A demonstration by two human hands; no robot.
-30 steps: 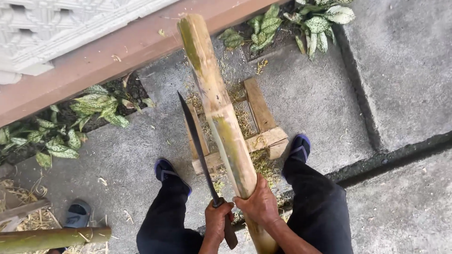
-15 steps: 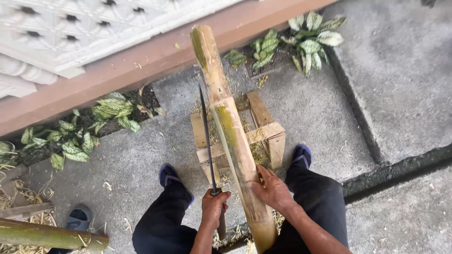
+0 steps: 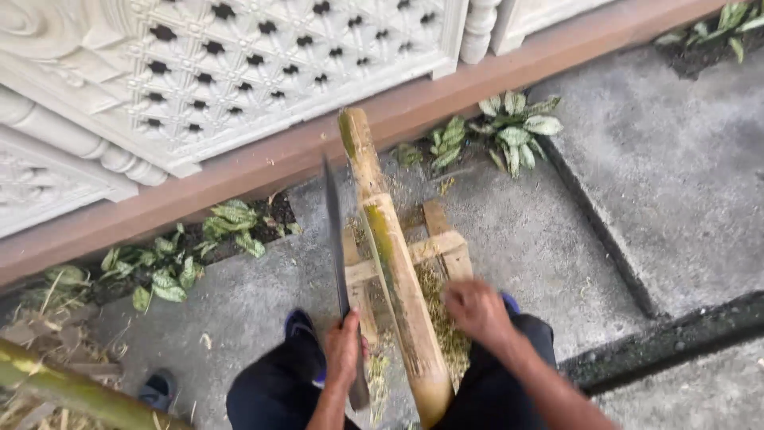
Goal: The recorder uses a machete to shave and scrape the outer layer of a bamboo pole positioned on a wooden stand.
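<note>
A bamboo pole (image 3: 391,263) lies on a wooden stand (image 3: 430,248), running from six toward eleven o'clock. The knife (image 3: 336,239) stands just left of it, the wall (image 3: 239,72) at twelve, plants (image 3: 509,131) at one.

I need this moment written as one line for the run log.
left hand: grips long knife, blade up | right hand: beside bamboo pole, contact unclear | pole: on wooden stand
</note>
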